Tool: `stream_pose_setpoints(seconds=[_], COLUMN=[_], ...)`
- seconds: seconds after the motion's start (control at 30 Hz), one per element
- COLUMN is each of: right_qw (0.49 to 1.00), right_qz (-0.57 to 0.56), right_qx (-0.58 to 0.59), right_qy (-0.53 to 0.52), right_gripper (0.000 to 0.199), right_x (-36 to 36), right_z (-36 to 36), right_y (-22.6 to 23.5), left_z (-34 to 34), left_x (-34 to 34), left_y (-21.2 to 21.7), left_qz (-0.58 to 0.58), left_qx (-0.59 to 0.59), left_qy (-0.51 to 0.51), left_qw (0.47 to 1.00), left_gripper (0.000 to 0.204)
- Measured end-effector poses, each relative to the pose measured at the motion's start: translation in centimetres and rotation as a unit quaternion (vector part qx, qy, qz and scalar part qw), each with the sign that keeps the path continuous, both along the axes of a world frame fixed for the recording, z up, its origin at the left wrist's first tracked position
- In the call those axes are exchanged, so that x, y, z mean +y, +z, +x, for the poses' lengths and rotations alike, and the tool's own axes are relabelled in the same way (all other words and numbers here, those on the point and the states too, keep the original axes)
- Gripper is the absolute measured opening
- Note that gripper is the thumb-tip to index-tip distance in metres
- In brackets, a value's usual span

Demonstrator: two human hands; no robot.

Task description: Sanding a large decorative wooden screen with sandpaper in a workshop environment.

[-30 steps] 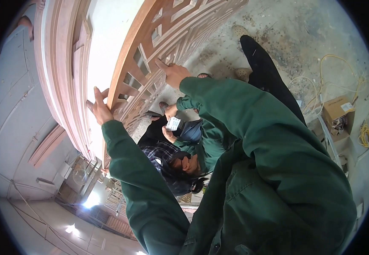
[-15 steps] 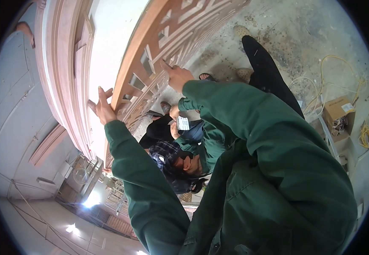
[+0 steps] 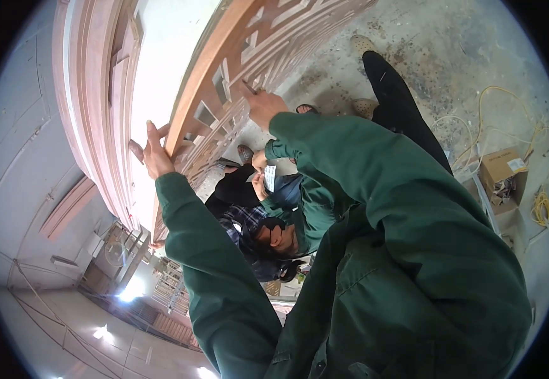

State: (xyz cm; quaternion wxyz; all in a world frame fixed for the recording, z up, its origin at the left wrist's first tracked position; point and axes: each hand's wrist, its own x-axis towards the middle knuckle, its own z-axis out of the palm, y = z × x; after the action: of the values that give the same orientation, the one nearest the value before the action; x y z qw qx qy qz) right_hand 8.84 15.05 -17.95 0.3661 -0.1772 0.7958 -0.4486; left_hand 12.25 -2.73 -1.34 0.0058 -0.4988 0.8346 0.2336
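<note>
A tall wooden lattice panel (image 3: 208, 95) with a smooth edge strip stands before me. My left hand (image 3: 156, 156) is at its left edge, with fingers apart; I cannot tell how firmly it touches. On the lattice side, my right hand (image 3: 265, 107) stretches its index finger toward the openings, the other fingers curled out of clear sight. It holds nothing that I can see. Below my arms, a co-worker in a green sleeve holds a white printed card (image 3: 269, 179). Another person in a dark plaid shirt (image 3: 249, 221) is beside them.
Long pinkish wooden boards (image 3: 91, 95) stand left of a bright white surface (image 3: 167, 57). On the right floor are an open cardboard box (image 3: 502, 170) with scraps and a coiled yellow cord (image 3: 542, 208). A person's dark trouser leg (image 3: 401, 95) is near the panel.
My left hand has shifted slightly up, nearer the panel's edge. The right hand stays by the lattice with its finger slightly moved. The co-worker's card has tilted more upright.
</note>
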Motion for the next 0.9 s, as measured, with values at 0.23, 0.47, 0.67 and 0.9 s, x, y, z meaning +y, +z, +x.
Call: stream_pose_setpoints(seconds=[0.23,0.47,0.67,0.9], right_qw=[0.999,0.999,1.0,1.0], right_qz=[-0.03,-0.032,-0.012,-0.015], right_qx=[-0.011,0.031,0.002,0.004], right_qy=[0.023,-0.026,0.023,0.021], right_gripper=[0.07,0.07,0.071,0.07], right_x=[0.4,-0.7,0.0,0.6], right_z=[1.5,0.9,0.1,0.9], right_y=[1.4,-0.4,-0.4,0.3], left_z=[2.5,0.5,0.2,0.7], left_x=[-3.7,-1.5,-1.0,-1.6], left_y=[0.6,0.7,0.5,0.5], left_qz=[0.056,0.061,0.022,0.009], left_qx=[0.017,0.026,-0.004,-0.019], left_qy=[0.025,0.023,0.015,0.009], left_qw=[0.998,0.998,1.0,1.0], left_gripper=[0.063,0.065,0.065,0.066])
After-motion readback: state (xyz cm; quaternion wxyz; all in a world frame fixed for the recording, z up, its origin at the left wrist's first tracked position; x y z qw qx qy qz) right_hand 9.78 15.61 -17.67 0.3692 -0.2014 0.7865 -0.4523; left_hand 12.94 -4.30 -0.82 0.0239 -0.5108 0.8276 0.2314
